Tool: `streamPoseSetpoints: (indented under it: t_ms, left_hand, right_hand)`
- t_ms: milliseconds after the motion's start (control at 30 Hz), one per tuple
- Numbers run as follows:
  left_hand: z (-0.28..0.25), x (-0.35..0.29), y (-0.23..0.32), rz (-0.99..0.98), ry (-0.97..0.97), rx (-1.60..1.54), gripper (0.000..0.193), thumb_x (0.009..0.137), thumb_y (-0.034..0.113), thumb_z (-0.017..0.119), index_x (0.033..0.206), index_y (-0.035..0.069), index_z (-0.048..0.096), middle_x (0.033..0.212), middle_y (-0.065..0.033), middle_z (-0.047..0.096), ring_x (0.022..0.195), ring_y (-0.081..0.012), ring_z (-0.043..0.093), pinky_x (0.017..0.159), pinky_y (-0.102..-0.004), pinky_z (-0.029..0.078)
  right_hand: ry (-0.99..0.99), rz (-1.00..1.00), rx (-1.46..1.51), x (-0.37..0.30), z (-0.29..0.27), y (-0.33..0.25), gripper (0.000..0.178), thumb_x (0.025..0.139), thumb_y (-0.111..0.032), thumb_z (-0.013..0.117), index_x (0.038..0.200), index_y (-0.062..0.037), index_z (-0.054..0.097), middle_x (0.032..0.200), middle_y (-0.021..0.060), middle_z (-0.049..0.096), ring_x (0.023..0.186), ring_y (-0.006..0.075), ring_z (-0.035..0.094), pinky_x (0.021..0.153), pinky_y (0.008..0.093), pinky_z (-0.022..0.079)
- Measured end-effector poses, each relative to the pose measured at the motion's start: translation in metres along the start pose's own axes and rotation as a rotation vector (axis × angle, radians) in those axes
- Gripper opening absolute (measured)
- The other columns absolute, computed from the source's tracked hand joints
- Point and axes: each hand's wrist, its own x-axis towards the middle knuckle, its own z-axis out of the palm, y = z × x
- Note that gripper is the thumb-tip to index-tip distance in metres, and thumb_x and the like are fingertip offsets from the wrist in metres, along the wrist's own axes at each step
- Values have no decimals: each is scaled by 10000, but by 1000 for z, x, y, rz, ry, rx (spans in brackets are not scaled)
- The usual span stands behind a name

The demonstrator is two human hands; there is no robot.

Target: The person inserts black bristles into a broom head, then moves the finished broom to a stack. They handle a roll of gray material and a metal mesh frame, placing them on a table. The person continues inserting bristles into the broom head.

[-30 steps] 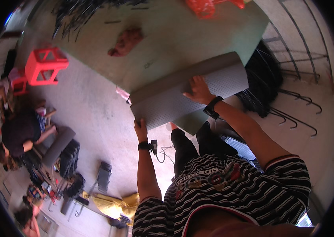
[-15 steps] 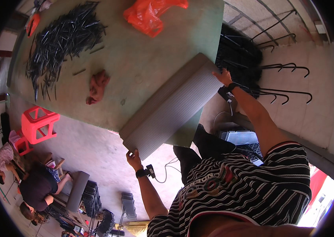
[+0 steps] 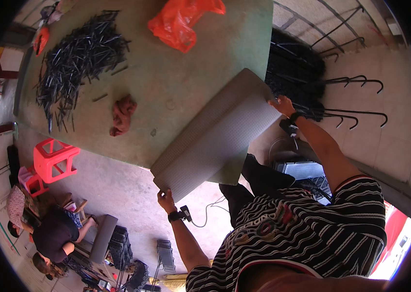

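Observation:
A long grey sheet [image 3: 217, 138] with a dotted, perforated-looking surface lies slantwise over the near edge of the green table [image 3: 166, 78]. It is gently bent along its length, and its near side hangs past the edge. My left hand [image 3: 166, 200] pinches its lower-left corner, fingers closed on it. At the opposite end, my right hand [image 3: 282, 105] grips the right corner, the thumb and fingers closed around the edge. Both wrists carry a black band with a small dark box.
A pile of thin black strips [image 3: 81, 63], a reddish-brown cloth [image 3: 123, 115] and an orange plastic bag [image 3: 182, 23] lie on the table. Black hooked rods [image 3: 356, 83] jut out at the right. A red stool [image 3: 54, 159] and seated people [image 3: 54, 233] are at the lower left.
The sheet's sharp lengthwise fold has softened into a rounder bend. Both hands keep their hold on the corners, the right one slightly lower. The whole view has shifted a little.

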Motion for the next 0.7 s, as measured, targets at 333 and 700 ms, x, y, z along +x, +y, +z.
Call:
streamPoseSetpoints:
  t_ms: [333, 700]
  left_hand:
    - [5, -1, 24, 137, 40, 273, 435, 670, 135, 671, 1081, 56, 553, 887, -160, 638, 820, -306, 618, 693, -374, 486]
    - [34, 10, -3, -138, 154, -66, 488, 581, 159, 636, 1033, -14, 570, 864, -197, 637, 832, -316, 620, 732, -375, 487]
  right_hand:
    - [-468, 156, -88, 23, 18, 47, 671, 863, -601, 309, 972, -20, 626, 884, 217, 628, 833, 361, 602, 729, 493, 437]
    - [68, -90, 587, -29, -4, -27, 442, 865, -439, 493, 972, -36, 639, 885, 106, 629, 611, 200, 549, 566, 369, 452]
